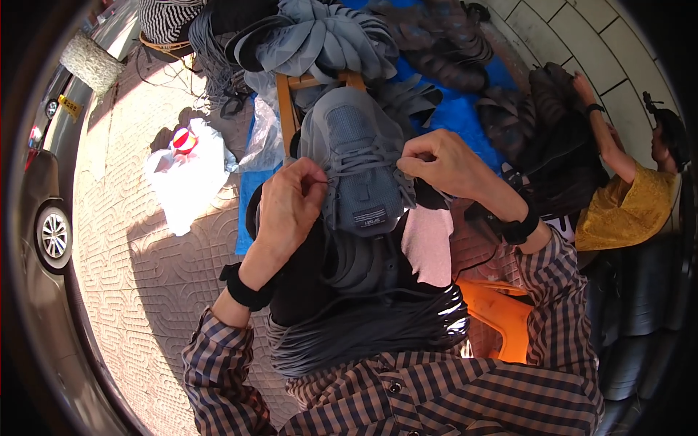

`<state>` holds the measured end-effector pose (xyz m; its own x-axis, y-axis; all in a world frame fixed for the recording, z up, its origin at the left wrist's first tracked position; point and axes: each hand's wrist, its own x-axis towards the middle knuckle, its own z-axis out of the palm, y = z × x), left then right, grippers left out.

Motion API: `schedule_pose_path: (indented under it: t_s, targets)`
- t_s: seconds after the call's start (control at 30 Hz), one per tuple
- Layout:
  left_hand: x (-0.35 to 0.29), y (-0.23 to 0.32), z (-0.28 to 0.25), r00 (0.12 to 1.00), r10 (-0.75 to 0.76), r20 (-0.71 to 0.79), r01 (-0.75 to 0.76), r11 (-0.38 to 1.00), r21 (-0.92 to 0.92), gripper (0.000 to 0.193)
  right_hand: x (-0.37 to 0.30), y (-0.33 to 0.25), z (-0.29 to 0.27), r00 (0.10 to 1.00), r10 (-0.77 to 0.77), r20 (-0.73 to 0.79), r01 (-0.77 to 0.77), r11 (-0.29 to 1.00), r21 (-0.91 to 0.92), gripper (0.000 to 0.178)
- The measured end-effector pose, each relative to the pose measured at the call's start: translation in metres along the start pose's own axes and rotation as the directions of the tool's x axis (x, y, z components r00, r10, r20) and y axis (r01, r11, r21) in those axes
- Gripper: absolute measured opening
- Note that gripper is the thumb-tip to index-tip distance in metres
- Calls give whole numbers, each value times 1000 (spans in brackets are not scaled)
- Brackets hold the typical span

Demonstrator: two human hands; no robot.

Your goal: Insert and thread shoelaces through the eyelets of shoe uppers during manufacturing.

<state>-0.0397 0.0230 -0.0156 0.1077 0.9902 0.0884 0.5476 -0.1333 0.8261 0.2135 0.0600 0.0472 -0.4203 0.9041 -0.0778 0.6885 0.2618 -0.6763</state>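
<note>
Dark car [35, 182] stands far L w/ silver-spoked wheel [54, 234]; pale trunk [91, 59] upper L; white plastic bag [185, 189] sits on sunlit patterned paving [109, 174], red-&-white item [185, 142] at its top; orange plastic seat [502, 312] lower R; yellow-topped co-worker [631, 207] far R, nr tiled wall [607, 43]; blue sheet [449, 110] on gnd, upper mid

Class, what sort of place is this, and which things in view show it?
Likely a roadside pavement used as an outdoor work spot: sunlit patterned paving, a car at the left edge, and a pile of grey shoe uppers ahead of the person.
</note>
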Motion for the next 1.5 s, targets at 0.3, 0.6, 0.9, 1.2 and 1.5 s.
schedule_pose_path:
  t_s: [0.3, 0.6, 0.9, 1.2, 1.5]
  targets:
    - [10, 12, -5, 964, 262, 44, -266, 939, 219, 10, 13, 4, 8, 992, -126, -4, 123, 975, -184, 18]
    - [9, 0, 6, 989, 147, -7, -146, 987, 63, 11, 0, 13, 37, 962, -180, -204, 107, 940, -324, 18]
    - [-18, 25, 20, 951, 282, -122, -156, 784, 600, 21, -37, -3, 32, 882, -365, -297, 159, 825, -542, 39]
    - [-20, 26, 27, 862, 493, 121, -394, 500, 772, 27, -30, 5, 41, 828, -514, -226, 282, 729, -624, 32]
    - [-5, 34, 19, 773, 558, 303, -541, 329, 774, 16, -22, -24, 37, 853, -444, 274, 383, 175, -907, 26]
